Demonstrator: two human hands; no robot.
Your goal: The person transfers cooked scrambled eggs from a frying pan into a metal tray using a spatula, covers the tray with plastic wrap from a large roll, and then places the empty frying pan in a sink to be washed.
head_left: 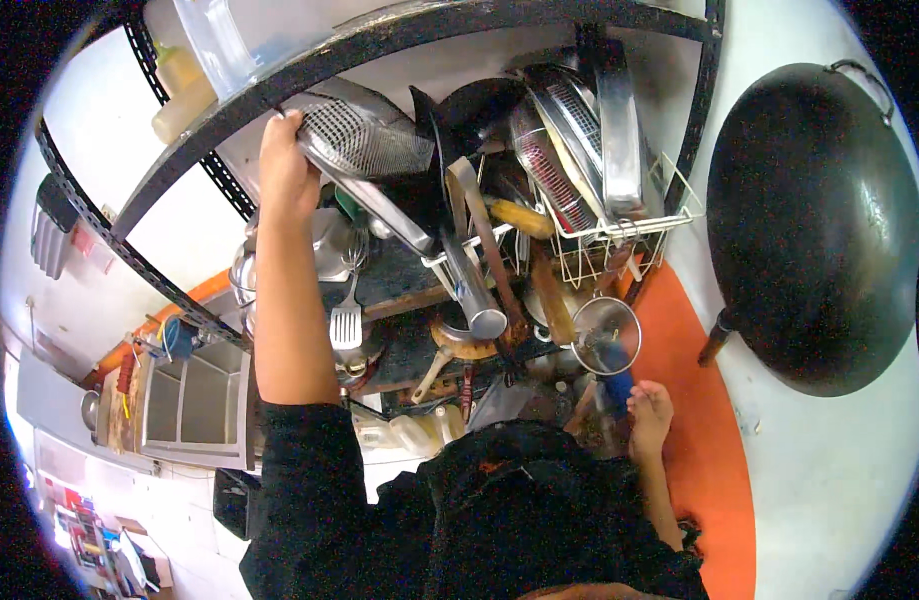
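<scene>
My left hand (288,165) is raised to the upper shelf, its fingers closed on the corner of a perforated metal tray (367,138). The tray leans tilted among dark pans. Low on the right, my right hand (649,418) has its fingers curled in, right beside a blurred blue piece (616,388). A round wire strainer (606,335) sits just above that blue piece; whether the two are joined is unclear. Whatever the right fingers hold, if anything, I cannot make out. Between my hands stands a metal-handled pan (476,295), its handle end pointing down toward me.
A white wire basket (619,235) holds metal trays and racks. A slotted spatula (346,324) and whisk (354,248) hang at the left. A large black wok (814,230) hangs on the right wall. The dark shelf edge (399,35) curves overhead. A steel sink (194,400) stands far left.
</scene>
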